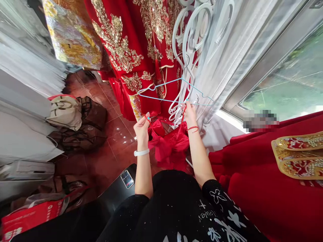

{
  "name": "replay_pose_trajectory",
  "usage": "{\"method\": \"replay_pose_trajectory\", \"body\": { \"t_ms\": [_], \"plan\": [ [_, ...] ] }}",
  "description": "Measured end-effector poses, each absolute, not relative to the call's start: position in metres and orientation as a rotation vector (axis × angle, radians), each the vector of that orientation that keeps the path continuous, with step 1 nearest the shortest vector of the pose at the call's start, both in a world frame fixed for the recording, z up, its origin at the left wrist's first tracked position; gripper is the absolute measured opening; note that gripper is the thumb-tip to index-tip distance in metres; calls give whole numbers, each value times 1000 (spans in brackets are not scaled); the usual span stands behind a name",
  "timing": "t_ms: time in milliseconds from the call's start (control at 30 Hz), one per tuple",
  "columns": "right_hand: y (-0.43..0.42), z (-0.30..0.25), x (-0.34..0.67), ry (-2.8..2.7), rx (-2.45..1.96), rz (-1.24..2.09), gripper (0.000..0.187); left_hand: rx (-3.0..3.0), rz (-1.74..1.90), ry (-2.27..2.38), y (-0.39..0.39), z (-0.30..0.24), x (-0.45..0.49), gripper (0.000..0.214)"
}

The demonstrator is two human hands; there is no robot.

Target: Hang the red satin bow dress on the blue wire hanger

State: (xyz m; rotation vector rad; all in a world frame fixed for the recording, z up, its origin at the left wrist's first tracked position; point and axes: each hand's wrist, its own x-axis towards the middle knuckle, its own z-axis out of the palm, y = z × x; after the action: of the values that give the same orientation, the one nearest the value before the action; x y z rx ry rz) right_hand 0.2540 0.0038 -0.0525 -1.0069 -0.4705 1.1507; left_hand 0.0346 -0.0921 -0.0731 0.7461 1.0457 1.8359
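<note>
A shiny red dress (170, 144) hangs from my two hands in front of my body. My left hand (142, 127), with a white band on its wrist, pinches one thin red strap. The other strap is between the closed fingers of my right hand (190, 115), which wears a red cord bracelet. A thin light-blue hanger (161, 98) is just above and beyond the hands, its bottom bar passing at my right fingertips. Whether those fingers also grip the bar, I cannot tell. The lower part of the dress is partly hidden by folds.
Red garments with gold embroidery (118, 43) hang ahead, beside a white scrolled metal frame (186, 30). Brown bags (93, 114) sit on the tiled floor at left. A phone (127, 179) lies on a black surface. Red fabric (242, 158) hangs at right, below a window.
</note>
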Motion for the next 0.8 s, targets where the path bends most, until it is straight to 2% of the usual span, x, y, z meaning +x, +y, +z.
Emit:
{"method": "replay_pose_trajectory", "body": {
  "t_ms": [133, 267, 567, 800],
  "plan": [
    [-3, -52, 256, -435, -996, 1067, 17, 823, 1917, 1157, -85, -78, 30, 41],
    [-12, -50, 264, -511, -1024, 1051, 26, 886, 1928, 1242, -78, -74, 21, 38],
    [-21, -49, 289, -616, -1081, 1090, 30, 1039, 1904, 1189, -38, -54, -2, 47],
    [-23, -48, 294, -646, -1113, 1112, 28, 1400, 1599, 1193, -21, -22, -9, 46]
  ]
}}
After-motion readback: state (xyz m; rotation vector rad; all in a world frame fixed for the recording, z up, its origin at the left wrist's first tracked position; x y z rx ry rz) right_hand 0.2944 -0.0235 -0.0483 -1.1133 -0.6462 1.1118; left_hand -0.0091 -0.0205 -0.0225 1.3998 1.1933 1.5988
